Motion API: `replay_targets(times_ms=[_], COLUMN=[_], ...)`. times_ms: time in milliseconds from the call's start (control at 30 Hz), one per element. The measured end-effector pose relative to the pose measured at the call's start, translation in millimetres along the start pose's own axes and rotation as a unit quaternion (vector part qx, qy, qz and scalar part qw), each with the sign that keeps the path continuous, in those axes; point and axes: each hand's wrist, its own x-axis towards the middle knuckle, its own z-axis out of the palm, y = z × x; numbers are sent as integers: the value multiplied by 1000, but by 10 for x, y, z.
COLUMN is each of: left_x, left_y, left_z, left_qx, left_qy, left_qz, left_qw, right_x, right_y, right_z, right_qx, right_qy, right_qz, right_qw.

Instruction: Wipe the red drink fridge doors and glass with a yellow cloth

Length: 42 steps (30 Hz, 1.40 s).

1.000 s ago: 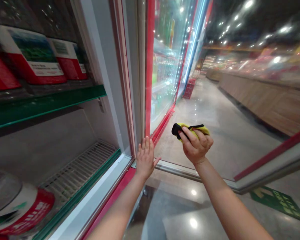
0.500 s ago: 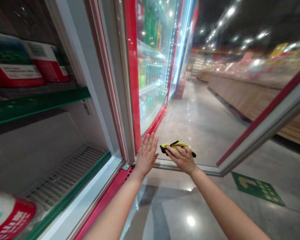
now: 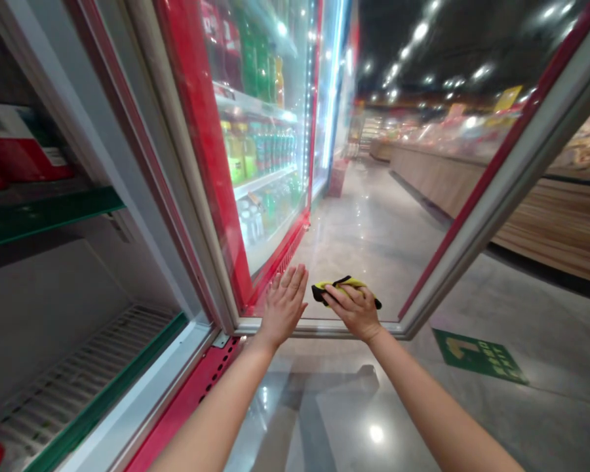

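Note:
A glass door point(image 3: 457, 262) with a grey and red frame stands open from the cooler on the left. My left hand point(image 3: 284, 307) lies flat against the lower part of the glass, fingers spread slightly and nothing in it. To its right, my right hand point(image 3: 354, 311) holds a yellow cloth with black edging point(image 3: 349, 282) against the glass, just above the bottom frame. The cloth is bunched under the fingers, so part of it is hidden.
At left, the open cooler has a green-edged shelf point(image 3: 54, 213) with red and white packs point(image 3: 24, 147). Beyond the glass stands a red drinks cooler point(image 3: 196, 131). A wooden display counter point(image 3: 560, 223) runs along the right. A green sign point(image 3: 479, 356) lies on the floor.
The view has turned and shifted, so the cooler now sits further left and more of the door's right side shows. Both hands remain low at the glass, the right one still with the cloth.

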Motion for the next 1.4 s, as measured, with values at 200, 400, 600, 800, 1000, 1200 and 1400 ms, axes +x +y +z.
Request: replay_targets(times_ms=[200,400,600,800,1000,1200,1400], left_x=[251,228,160,112,125,196,233], left_y=[20,154,343,386,477,543,550], left_z=[39,216,321,352,468,507,553], left_qx=[-1,7,-9,-43,-65,-71,-85], left_qy=[12,55,63,28,-12,-14,14], left_qz=[61,38,97,113,116,109,127], left_qw=[998,998,993,992,991,991,988], right_x=[75,-537,-351,-614,-541,-863,-1035], right_y=[418,158,386,425,455,543,409], right_z=[-122,-140,-117,-200,-173,-56,84], right_qx=[-18,40,11,-40,29,-1,33], right_qy=[90,-29,11,-18,-95,-51,-84], right_qz=[135,58,90,223,143,365,410], right_qw=[987,997,996,974,985,930,908])
